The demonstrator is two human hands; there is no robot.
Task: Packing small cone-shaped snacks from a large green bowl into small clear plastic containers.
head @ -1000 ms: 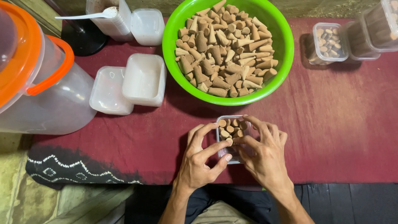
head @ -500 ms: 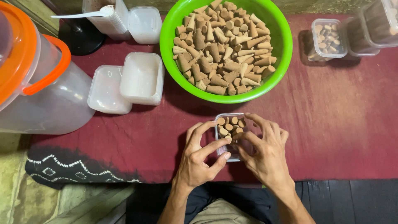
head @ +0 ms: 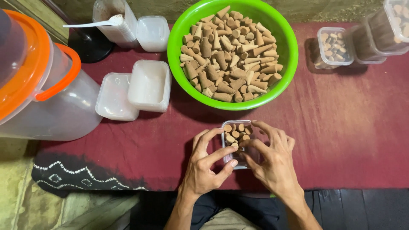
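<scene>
A small clear plastic box (head: 235, 133) partly filled with brown cone-shaped pieces sits on the dark red cloth (head: 341, 127) in front of me. My left hand (head: 206, 164) curls around the box's left side, thumb and forefinger against its wall. My right hand (head: 272, 159) covers the box's right side, its fingertips reaching in among the cones. Just behind the box stands a big green bowl (head: 179, 55) heaped with the same brown cones (head: 228, 53).
Two empty white plastic boxes (head: 134, 89) lie left of the bowl. A large clear bucket with an orange lid and handle (head: 40, 81) stands at the far left. A tub with a white spoon (head: 113, 21) is at the back left. Filled clear boxes (head: 334, 47) stand at the back right.
My hands stay on the small box; the fingers of my right hand have shifted slightly over the cones inside. The view has drifted a little.
</scene>
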